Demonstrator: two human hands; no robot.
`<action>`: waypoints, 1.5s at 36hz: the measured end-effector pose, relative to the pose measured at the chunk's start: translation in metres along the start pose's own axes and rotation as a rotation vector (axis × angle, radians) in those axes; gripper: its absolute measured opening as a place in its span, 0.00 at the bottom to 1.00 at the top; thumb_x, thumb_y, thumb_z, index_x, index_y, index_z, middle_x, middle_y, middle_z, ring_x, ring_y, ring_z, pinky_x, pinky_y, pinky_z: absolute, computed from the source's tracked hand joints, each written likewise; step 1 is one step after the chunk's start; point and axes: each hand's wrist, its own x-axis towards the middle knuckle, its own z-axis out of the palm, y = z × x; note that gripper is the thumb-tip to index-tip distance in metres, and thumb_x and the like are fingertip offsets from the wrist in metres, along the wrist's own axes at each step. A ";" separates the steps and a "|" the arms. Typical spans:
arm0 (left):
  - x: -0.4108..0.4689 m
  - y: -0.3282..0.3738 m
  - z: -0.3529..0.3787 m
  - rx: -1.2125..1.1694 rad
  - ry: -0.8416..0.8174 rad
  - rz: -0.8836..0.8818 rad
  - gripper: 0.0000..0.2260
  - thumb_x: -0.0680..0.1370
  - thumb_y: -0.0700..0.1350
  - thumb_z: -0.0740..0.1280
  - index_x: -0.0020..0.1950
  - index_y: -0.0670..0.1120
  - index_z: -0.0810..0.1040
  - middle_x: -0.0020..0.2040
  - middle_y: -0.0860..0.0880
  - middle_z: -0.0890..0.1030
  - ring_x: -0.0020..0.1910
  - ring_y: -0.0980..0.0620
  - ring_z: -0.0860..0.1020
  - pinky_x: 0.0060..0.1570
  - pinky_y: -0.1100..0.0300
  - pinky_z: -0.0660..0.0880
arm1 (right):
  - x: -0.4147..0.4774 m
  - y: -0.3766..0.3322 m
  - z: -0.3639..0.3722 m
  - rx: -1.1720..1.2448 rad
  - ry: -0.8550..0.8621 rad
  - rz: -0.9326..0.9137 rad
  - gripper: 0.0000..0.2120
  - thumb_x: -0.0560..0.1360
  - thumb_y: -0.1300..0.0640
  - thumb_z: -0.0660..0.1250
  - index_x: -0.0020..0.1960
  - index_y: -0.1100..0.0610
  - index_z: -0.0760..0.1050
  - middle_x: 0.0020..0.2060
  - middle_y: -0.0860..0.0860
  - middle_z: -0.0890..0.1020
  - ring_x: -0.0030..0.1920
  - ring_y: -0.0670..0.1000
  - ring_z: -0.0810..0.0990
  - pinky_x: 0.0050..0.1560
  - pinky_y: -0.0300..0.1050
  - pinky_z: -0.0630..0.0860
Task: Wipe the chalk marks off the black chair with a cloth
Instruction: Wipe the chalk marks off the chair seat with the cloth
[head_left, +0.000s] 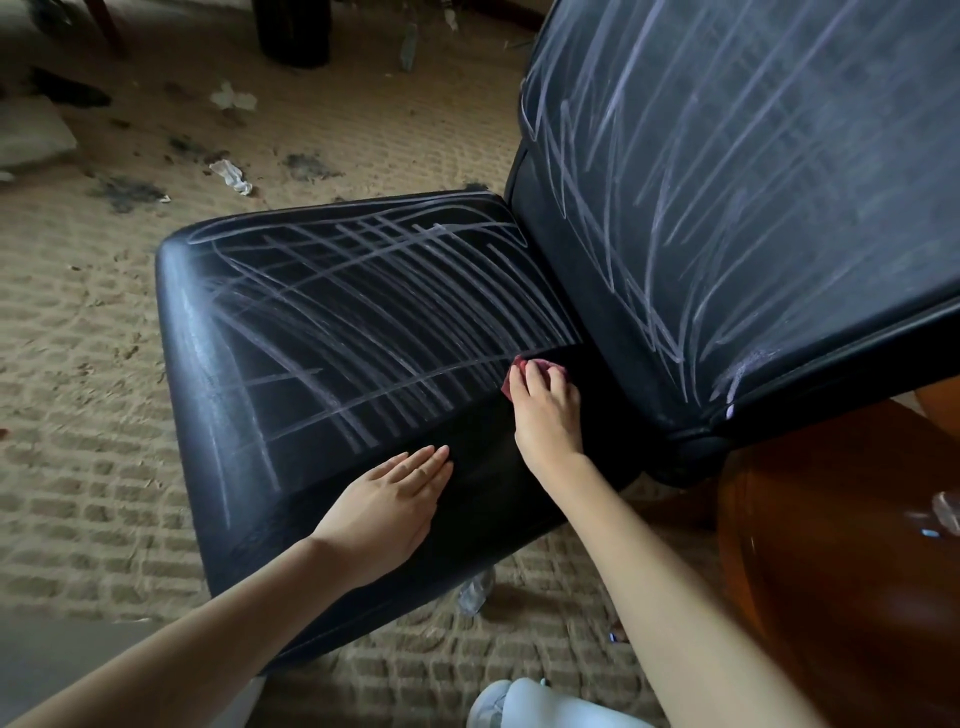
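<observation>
At back of black chair (218, 395) seat, beside backrest (587, 291): pressing red cloth (543, 365) with right hand (545, 410), fingers curled over it, apparently gripping. Resting left hand (389, 499) flat, fingers straight, near chalk marks (389, 301).

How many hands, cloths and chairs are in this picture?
Hands: 2 (left hand, right hand)
Cloths: 1 (red cloth, under the right hand)
Chairs: 1 (black chair)
Total: 4

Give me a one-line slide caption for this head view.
Right hand holds a red cloth against the chalk-marked chair seat while the left hand rests flat nearby.
</observation>
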 end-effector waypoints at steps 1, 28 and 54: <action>0.000 0.000 0.000 0.004 -0.008 0.000 0.23 0.76 0.50 0.53 0.65 0.44 0.77 0.65 0.47 0.77 0.63 0.51 0.76 0.60 0.52 0.73 | -0.002 -0.003 0.000 -0.003 0.003 -0.004 0.27 0.80 0.63 0.57 0.77 0.58 0.53 0.75 0.56 0.60 0.71 0.60 0.59 0.69 0.57 0.61; -0.117 -0.087 -0.012 -0.368 0.166 -0.730 0.35 0.75 0.50 0.70 0.76 0.41 0.60 0.76 0.44 0.61 0.76 0.47 0.58 0.73 0.49 0.58 | -0.044 -0.087 -0.002 -0.021 0.090 -0.160 0.30 0.66 0.64 0.75 0.66 0.64 0.73 0.60 0.61 0.78 0.57 0.62 0.77 0.57 0.58 0.76; -0.155 -0.087 -0.009 -0.414 -0.140 -0.704 0.44 0.75 0.65 0.61 0.79 0.46 0.41 0.79 0.51 0.42 0.78 0.53 0.47 0.73 0.56 0.52 | -0.081 -0.165 -0.008 0.015 0.153 -0.225 0.28 0.63 0.65 0.77 0.63 0.64 0.77 0.58 0.61 0.80 0.55 0.63 0.78 0.55 0.58 0.78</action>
